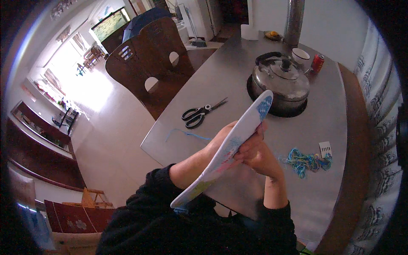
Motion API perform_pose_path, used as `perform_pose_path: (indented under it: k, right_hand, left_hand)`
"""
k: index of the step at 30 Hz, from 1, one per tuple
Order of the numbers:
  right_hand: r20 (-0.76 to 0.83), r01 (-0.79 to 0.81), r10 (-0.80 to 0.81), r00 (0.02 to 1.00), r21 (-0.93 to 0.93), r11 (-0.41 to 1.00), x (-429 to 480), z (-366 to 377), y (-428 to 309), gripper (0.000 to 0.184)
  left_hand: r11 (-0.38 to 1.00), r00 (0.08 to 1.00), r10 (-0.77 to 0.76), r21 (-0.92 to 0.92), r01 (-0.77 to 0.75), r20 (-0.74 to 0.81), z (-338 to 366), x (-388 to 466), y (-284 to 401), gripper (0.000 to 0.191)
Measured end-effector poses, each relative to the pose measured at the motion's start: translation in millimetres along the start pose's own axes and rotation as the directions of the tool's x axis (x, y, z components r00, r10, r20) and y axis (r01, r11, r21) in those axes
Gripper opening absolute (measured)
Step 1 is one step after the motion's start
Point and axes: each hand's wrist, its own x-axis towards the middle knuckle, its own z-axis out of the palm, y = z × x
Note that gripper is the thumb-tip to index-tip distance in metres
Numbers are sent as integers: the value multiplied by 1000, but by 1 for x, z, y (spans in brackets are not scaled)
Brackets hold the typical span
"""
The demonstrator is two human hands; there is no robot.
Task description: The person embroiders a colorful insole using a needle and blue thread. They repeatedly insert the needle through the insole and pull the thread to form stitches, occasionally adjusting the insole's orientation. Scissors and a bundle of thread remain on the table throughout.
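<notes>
A white shoe insole with coloured stitching [223, 153] is held up on a slant above the table, seen nearly edge-on. My left hand [225, 134] is behind it, and its fingers are mostly hidden. On the insole's right side, my right hand [255, 149] has bent fingers close against the stitched face; a dark thread runs near the fingertips, and no needle can be made out. Black-handled scissors [197, 115] lie beyond my left hand, with a blue thread [194, 134] nearer me. A tangle of blue, green and yellow thread [304, 162] lies right of my right hand, touching a white slotted card [325, 149].
A metal kettle [280, 83] stands on the round dark plate of the grey table [236, 76]. Behind it are a metal flue pipe [292, 25], a white bowl [300, 55] and a red can [317, 62]. Wooden chairs [159, 63] line the left side.
</notes>
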Motion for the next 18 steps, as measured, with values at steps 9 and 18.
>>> perform_pose_path:
  k: [9, 18]
  right_hand:
    - [20, -284, 297, 955, -229, 931, -15, -56, 8, 23]
    - [-43, -436, 440, 897, -257, 863, -36, -78, 10, 21]
  left_hand:
    - [965, 965, 258, 67, -255, -38, -22, -62, 61, 31]
    - [968, 953, 199, -103, -227, -228, -53, -128, 42, 26]
